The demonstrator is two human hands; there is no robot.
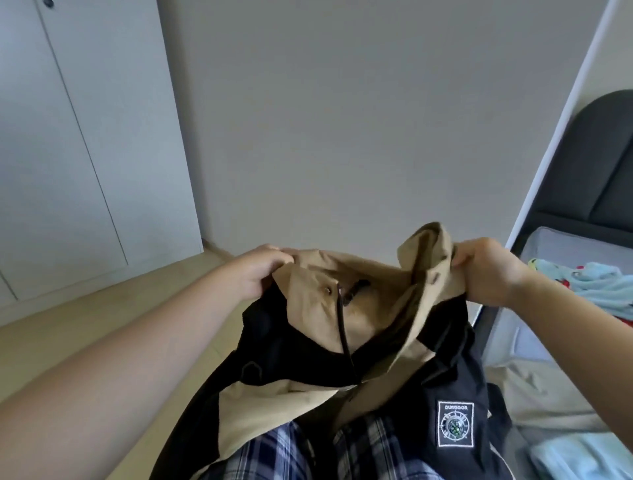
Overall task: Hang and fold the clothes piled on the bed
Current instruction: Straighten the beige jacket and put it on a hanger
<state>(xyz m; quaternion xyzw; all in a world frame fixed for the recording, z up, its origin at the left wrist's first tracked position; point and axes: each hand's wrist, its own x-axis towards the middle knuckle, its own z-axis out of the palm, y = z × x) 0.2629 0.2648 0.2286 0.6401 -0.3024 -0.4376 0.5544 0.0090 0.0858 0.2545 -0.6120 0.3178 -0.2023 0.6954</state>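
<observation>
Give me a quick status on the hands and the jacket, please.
Left hand and right hand each grip the tan-and-black jacket at its top edge. Jacket held up. Light-blue clothes on the bed; nothing in the way.

A plain grey wall fills the middle. Left of the wall stands a white wardrobe with flat closed doors and a dark knob at the top. Below the wall lies pale wood flooring. Right of the wall runs a slanted white frame edge. Far below the wall, blue plaid fabric shows.
</observation>
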